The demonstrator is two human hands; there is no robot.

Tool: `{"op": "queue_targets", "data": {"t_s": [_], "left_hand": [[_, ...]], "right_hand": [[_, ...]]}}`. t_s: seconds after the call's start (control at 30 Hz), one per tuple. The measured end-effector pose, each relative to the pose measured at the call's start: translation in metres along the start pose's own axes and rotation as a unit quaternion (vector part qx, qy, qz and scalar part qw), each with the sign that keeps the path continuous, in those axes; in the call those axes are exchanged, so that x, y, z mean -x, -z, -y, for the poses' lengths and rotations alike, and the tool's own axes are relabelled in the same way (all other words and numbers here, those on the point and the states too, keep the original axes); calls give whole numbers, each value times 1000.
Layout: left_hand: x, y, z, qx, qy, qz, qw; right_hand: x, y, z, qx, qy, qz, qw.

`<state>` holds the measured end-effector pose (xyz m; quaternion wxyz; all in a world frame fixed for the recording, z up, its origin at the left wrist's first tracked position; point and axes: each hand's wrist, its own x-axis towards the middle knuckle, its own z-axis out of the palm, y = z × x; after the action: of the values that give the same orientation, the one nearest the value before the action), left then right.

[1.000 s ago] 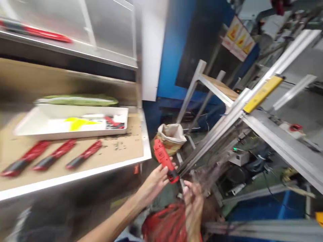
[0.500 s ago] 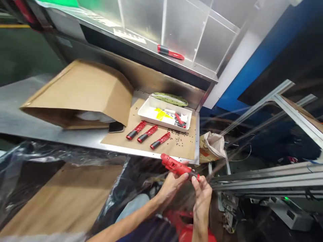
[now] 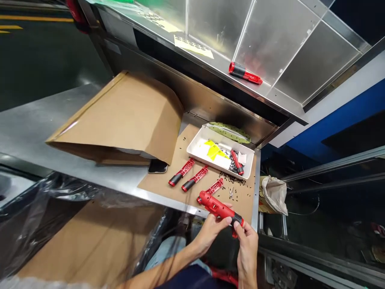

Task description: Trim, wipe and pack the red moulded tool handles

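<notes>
A red plastic tool housing with a black grip section [image 3: 221,209] is held in both hands above the table's front edge. My left hand [image 3: 210,233] is closed around its middle from below, thumb on top. The fingers of my right hand [image 3: 247,237] pinch its black and red end. Behind it on brown paper lie red-and-black housing halves, one at left [image 3: 181,171], one in the middle [image 3: 195,179] and one at right [image 3: 217,186], partly covered by the held housing. A small metal tool [image 3: 231,192] lies among scattered tiny black parts [image 3: 236,179].
A white tray [image 3: 195,151] holds yellow stickers, black bits and a red-and-black piece. Behind it lies a green pouch [image 3: 230,132]. A large paper bag [image 3: 120,116] and a phone [image 3: 158,166] are at left. Another red-and-black housing [image 3: 245,73] rests on the metal shelf.
The view has shifted, so the table and its contents appear further right and lower. Both hands keep their hold on the housing, which now overlaps the rightmost half in view.
</notes>
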<state>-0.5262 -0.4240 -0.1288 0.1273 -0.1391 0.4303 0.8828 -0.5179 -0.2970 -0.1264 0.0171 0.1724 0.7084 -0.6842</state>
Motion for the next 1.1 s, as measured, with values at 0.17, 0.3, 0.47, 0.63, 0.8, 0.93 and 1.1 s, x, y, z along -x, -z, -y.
{"op": "queue_targets", "data": {"t_s": [0.17, 0.3, 0.47, 0.63, 0.8, 0.93, 1.1], "left_hand": [[-19, 17, -30, -96, -72, 4, 993], [-30, 24, -47, -101, -71, 3, 992], [-48, 30, -50, 30, 25, -31, 999], [-57, 20, -53, 84, 71, -1, 994], [-62, -3, -51, 95, 54, -20, 994], [-70, -15, -50, 87, 37, -34, 995], [-80, -20, -54, 89, 51, -21, 995]], "right_hand": [[-33, -30, 6, 7, -16, 34, 999], [-46, -44, 13, 11, -26, 68, 997], [-48, -32, 26, 31, -19, 99, 994], [-47, -16, 30, 61, 31, 35, 997], [-48, -23, 22, 33, 73, 11, 997], [-59, -32, 15, -40, 79, 46, 995], [-77, -32, 9, 18, 136, 73, 988]]}}
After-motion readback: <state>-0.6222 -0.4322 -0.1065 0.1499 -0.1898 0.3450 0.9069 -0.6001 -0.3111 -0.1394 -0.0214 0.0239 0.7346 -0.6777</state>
